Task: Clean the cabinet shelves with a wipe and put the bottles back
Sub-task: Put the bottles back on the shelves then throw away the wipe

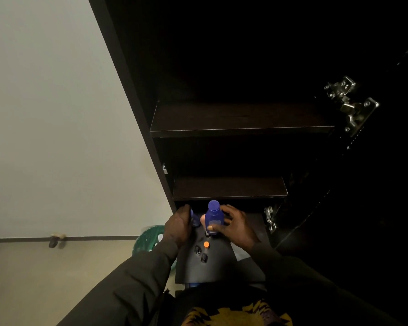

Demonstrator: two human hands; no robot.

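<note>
Dark cabinet point(137, 95) stands open, two upper shelves point(242, 121) bare; right hand point(236, 225) grips a blue bottle point(213, 216) upright, left hand point(178, 225) clasps a second blue bottle point(194, 217), both low near the bottom shelf, apparently for restocking; no wipe visible.

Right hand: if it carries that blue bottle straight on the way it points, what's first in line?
Likely the dark shelf edge just above; the right hand grips the blue bottle with its cap pointing at the opening beneath that edge. Depth is unclear.
</note>
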